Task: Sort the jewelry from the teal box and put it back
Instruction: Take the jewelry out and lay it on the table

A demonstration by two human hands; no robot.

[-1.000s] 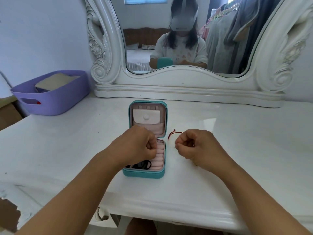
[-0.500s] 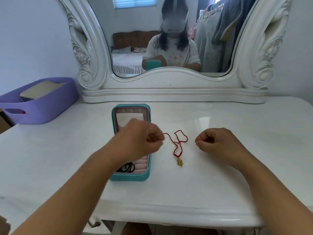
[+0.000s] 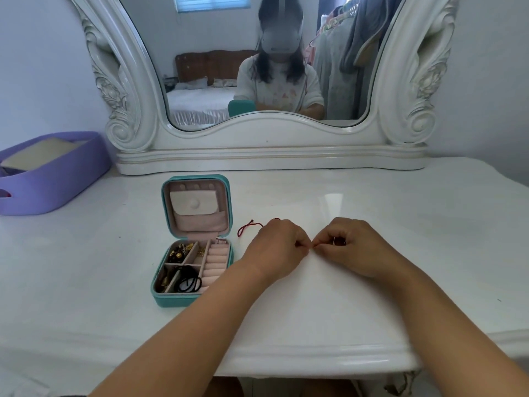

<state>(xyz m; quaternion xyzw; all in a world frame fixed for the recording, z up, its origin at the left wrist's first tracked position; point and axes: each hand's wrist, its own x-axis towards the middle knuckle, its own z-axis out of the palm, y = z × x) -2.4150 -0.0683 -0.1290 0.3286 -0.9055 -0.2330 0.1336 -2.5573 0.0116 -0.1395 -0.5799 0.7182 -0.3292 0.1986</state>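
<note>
white dresser top (image 3: 372, 213), open teal box (image 3: 160, 293) – both hands (image 3: 279, 247) (image 3: 355, 247) pinched together on red cord (image 3: 247, 227), no readable writing

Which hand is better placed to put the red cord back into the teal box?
Probably the left hand: it pinches the red cord and lies next to the open teal box; the right hand is farther.

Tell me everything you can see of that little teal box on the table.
The teal box is a small square jewelry case with rounded corners, standing open on the white table, left of both hands and untouched by them. Its lid stands upright, lined in pale pink, with a snap-flap pocket. The base has pink ring rolls at the right and small compartments at the left holding gold and dark beaded pieces and black hair ties. It looks like faux leather outside and velvet inside.
</note>
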